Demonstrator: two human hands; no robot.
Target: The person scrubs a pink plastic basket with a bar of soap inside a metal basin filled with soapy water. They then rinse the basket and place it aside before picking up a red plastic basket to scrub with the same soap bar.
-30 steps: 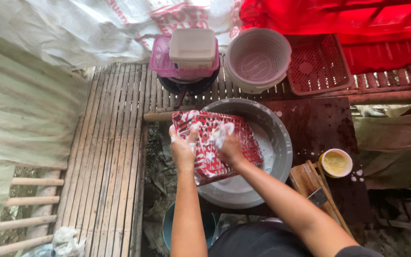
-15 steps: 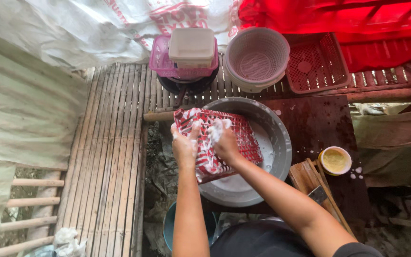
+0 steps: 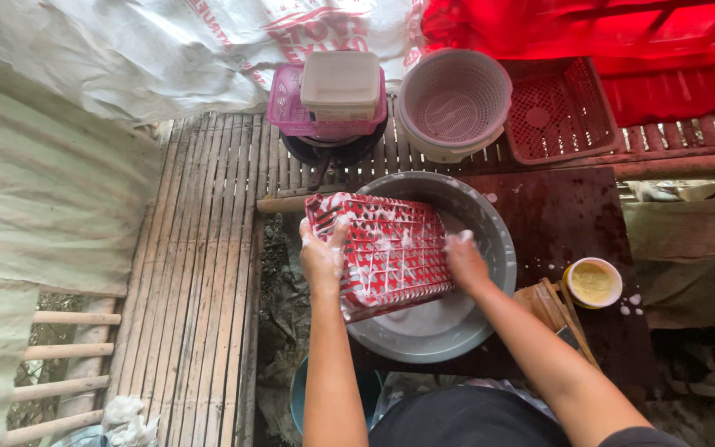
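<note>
A: Entry, head view. The left hand (image 3: 322, 258) holds the left edge of a red perforated tray (image 3: 382, 252), fingers curled over the rim, so its grip is closed on the tray. Suds cover the hand.

B: And the right hand (image 3: 465, 261)?

A: It lies on the tray's right side with foam under the fingers. I cannot tell whether its grip is closed on the tray or only pressing flat against it.

B: Location of the tray?

A: Tilted over a grey metal basin (image 3: 490, 240), its lower edge down in the basin, which holds pale soapy water. The mesh is streaked with white foam.

B: Support?

A: The basin sits on a dark board (image 3: 573, 223). To the left runs a slatted bamboo floor (image 3: 200, 265).

B: Surroundings?

A: 1 small yellow tub (image 3: 593, 282) just right of the basin, with foam spots near it. Behind the basin: 1 pink basket (image 3: 285, 112) carrying a white lidded box (image 3: 341, 84), 1 round pale colander (image 3: 454, 103), and 1 more red tray (image 3: 558, 112), all well apart from the hands. White sheeting (image 3: 126, 58) hangs at the rear.
</note>
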